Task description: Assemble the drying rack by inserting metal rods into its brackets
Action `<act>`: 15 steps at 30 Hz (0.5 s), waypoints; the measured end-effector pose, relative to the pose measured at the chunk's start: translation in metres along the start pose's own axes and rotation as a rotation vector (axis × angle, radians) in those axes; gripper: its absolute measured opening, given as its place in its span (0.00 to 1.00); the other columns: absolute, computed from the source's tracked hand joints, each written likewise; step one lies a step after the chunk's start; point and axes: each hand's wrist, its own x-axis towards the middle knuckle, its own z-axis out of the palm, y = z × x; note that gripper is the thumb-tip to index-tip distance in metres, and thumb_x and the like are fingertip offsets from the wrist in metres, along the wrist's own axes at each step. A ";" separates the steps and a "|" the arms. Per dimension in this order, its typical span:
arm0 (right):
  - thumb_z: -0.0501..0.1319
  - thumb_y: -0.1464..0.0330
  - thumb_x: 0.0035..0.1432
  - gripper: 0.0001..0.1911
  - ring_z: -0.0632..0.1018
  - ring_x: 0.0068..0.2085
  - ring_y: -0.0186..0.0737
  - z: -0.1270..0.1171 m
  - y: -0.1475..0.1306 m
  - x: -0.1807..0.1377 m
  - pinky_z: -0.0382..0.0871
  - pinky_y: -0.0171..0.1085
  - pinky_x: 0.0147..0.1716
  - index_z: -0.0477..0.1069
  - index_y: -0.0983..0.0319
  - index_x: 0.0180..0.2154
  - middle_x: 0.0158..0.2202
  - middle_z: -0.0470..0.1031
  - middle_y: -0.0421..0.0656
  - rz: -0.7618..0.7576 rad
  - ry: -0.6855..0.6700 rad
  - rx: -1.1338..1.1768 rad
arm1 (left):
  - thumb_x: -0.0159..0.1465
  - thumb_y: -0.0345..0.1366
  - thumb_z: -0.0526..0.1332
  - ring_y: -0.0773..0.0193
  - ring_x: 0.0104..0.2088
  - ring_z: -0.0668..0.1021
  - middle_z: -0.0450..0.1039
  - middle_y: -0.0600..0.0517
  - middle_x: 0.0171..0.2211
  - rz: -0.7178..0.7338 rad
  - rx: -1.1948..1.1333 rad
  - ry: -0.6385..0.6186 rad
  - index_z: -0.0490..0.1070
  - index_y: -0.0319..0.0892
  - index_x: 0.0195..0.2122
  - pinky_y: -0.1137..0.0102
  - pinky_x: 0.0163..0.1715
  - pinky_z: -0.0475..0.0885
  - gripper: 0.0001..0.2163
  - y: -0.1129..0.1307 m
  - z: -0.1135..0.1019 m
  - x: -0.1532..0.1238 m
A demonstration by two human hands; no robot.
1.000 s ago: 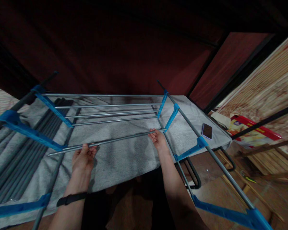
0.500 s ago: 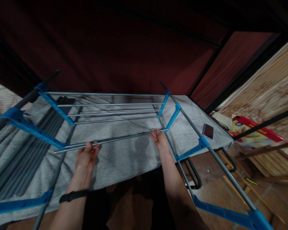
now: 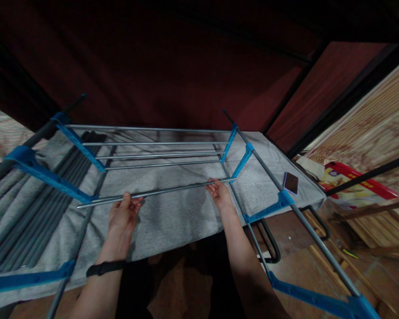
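Observation:
A thin grey metal rod (image 3: 173, 190) runs between my two hands, in front of the second pair of blue plastic brackets. My left hand (image 3: 123, 214) pinches it near its left end, close to the left bracket (image 3: 53, 177). Near the right bracket (image 3: 242, 163), my right hand (image 3: 218, 191) holds the rod between thumb and fingers. The rod's left tip sticks out past the bracket's lower end. Another rod seems to lie right behind it, mostly hidden. Several rods (image 3: 162, 155) span the rear brackets of the rack frame.
Loose grey tubes (image 3: 56, 208) lie in a row at left on the grey cloth (image 3: 173, 221). A phone (image 3: 291, 183) rests at the cloth's right side. Beyond it are a red and yellow box (image 3: 352, 184) and wooden furniture (image 3: 379, 230). A dark red panel (image 3: 173, 79) stands behind.
The view has shifted slightly. Both hands keep hold of the rod, which has slid a little to the right against the right bracket.

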 end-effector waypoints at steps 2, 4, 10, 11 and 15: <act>0.59 0.76 0.58 0.07 0.80 0.28 0.34 0.002 0.004 -0.002 0.81 0.36 0.36 0.70 0.60 0.29 0.26 0.79 0.39 0.012 -0.021 0.000 | 0.67 0.31 0.62 0.68 0.23 0.76 0.69 0.56 0.18 -0.012 0.001 0.002 0.65 0.41 0.26 0.77 0.23 0.71 0.11 0.000 0.001 0.000; 0.59 0.77 0.57 0.08 0.81 0.28 0.35 0.002 0.007 -0.003 0.81 0.37 0.37 0.70 0.60 0.29 0.26 0.80 0.39 0.021 -0.035 -0.004 | 0.67 0.33 0.62 0.68 0.23 0.76 0.68 0.56 0.18 -0.020 -0.004 0.009 0.65 0.41 0.26 0.77 0.23 0.71 0.12 -0.001 0.000 0.002; 0.59 0.76 0.57 0.08 0.82 0.30 0.37 0.002 0.011 -0.004 0.81 0.40 0.39 0.69 0.59 0.29 0.26 0.80 0.39 0.014 -0.045 -0.013 | 0.63 0.34 0.68 0.68 0.25 0.79 0.71 0.56 0.20 -0.044 -0.019 -0.037 0.68 0.41 0.28 0.76 0.26 0.73 0.10 -0.006 -0.003 0.005; 0.59 0.76 0.58 0.08 0.81 0.30 0.37 0.002 0.010 -0.004 0.81 0.39 0.38 0.69 0.59 0.29 0.26 0.80 0.39 0.008 -0.030 -0.014 | 0.63 0.33 0.67 0.67 0.25 0.79 0.71 0.55 0.20 -0.053 -0.024 -0.049 0.69 0.40 0.28 0.76 0.27 0.73 0.09 -0.007 -0.004 0.005; 0.59 0.75 0.60 0.07 0.80 0.28 0.34 -0.001 0.009 -0.002 0.81 0.38 0.37 0.70 0.59 0.30 0.26 0.80 0.38 -0.016 0.024 -0.013 | 0.64 0.29 0.63 0.67 0.27 0.81 0.73 0.54 0.21 -0.068 -0.047 -0.078 0.71 0.39 0.31 0.75 0.30 0.75 0.04 -0.009 -0.006 0.005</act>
